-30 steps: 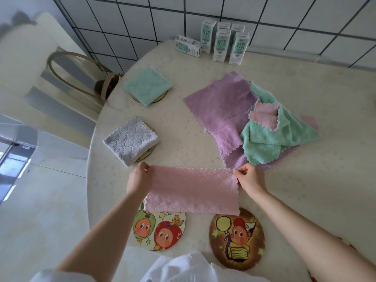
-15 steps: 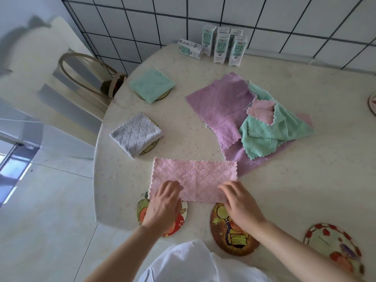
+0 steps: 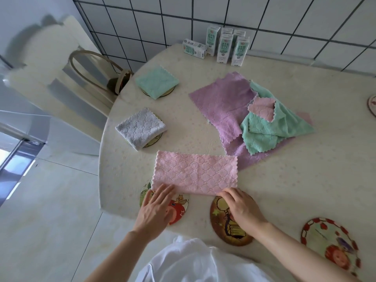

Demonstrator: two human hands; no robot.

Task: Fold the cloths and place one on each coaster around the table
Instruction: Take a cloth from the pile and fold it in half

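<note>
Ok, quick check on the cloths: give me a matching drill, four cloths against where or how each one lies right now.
Cloths:
1 folded green cloth
2 grey cloth
3 long pink cloth
4 purple cloth

States:
a touched by the left hand and right hand
b spread open, unfolded
c on the far left coaster
d on the middle left coaster

Pairs: 1-c, 2-d, 3-a, 4-b
</note>
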